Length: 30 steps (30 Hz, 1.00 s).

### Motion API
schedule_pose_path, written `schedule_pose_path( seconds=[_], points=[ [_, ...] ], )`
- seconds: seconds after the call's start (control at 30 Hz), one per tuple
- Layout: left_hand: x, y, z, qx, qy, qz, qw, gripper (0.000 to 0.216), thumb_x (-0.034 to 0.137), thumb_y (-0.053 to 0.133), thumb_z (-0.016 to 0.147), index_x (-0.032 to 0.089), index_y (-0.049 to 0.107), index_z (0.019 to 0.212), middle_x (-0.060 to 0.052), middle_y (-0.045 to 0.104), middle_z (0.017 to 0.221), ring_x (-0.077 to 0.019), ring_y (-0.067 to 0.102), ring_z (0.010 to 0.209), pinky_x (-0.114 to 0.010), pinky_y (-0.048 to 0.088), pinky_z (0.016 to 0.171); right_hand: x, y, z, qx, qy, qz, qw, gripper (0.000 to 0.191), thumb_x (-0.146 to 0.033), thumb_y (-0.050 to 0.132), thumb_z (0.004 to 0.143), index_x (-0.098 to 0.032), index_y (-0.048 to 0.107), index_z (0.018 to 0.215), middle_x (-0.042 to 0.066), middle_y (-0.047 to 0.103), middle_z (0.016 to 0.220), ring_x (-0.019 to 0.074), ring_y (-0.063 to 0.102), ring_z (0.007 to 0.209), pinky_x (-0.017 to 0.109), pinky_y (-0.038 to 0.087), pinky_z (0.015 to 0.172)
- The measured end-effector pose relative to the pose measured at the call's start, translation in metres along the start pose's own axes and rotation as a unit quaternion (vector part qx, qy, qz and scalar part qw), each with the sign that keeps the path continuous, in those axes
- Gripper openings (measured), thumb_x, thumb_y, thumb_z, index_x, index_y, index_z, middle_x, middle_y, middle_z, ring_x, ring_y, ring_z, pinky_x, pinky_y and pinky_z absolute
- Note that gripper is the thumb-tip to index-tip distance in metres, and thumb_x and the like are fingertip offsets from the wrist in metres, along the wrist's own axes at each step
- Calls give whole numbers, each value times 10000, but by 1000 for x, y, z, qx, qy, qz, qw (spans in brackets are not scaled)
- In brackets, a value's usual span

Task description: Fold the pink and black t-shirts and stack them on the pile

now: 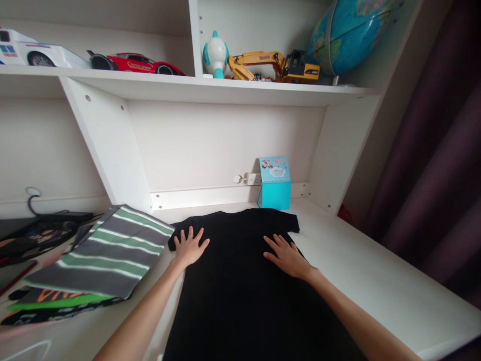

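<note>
- The white desk (361, 265) ran the whole way under the blue flip calendar (276, 193), its shelf unit rising above.
- A dark purple curtain (424, 200) hung well to the calendar's right.
- The black T-shirt (240, 291) lay spread on the desk just in front of the calendar, neck edge toward it, one short sleeve reaching slightly right of it.
- A pile of clothes, topped by a grey-and-green striped garment (116, 250), sat left of the calendar.
- The globe (349, 37) stood on the shelf, above and right of the calendar.
- The yellow toy excavator (280, 62) was on that shelf too, above the calendar; the red toy car (141, 63) was up there, farther left.
- In front of the calendar and left, the left hand (190, 249) pressed palm-down on the shirt, fingers fanned wide, gripping nothing.
- Nearer the calendar, the right hand (287, 256) lay flat on the shirt's right side, fingers extended, thumb apart, gripping nothing either.
- A white wall socket (253, 178) showed just left of the calendar.
</note>
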State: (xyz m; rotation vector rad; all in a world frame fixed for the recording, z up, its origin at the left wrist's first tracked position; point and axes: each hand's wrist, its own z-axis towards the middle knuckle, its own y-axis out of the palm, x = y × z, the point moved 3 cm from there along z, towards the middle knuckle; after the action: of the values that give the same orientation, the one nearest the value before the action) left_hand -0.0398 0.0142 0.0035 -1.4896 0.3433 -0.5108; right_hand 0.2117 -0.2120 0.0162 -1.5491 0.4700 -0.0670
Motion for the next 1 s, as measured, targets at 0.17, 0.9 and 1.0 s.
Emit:
schedule_pose_path(
  seconds=[0.17,0.9,1.0],
  points=[
    [2,2,-2,19,8,-9,1000,678,691,163,792,345,254,1368,-92,210,1448,-400,118,1302,-606,123,971,-1,-15,71,64,107,-41,991,624,-581,258,855,-283,177,1397,149,115,1453,312,84,1324,496,148,993],
    [0,2,-6,21,7,-33,999,692,709,159,781,352,255,1367,-64,193,1455,-384,94,1311,-601,118,983,31,-2,174,60,213,-46,974,668,-608,188,846,-230,195,1397,205,55,1445,387,54,1303,595,124,928],
    [0,4,-7,20,4,-35,999,688,711,172,778,361,256,1364,-58,191,1456,-387,90,1311,-609,116,979,19,-8,160,69,182,-54,979,645,-570,203,865,-219,160,1405,212,42,1445,398,63,1299,593,142,931]
  ],
)
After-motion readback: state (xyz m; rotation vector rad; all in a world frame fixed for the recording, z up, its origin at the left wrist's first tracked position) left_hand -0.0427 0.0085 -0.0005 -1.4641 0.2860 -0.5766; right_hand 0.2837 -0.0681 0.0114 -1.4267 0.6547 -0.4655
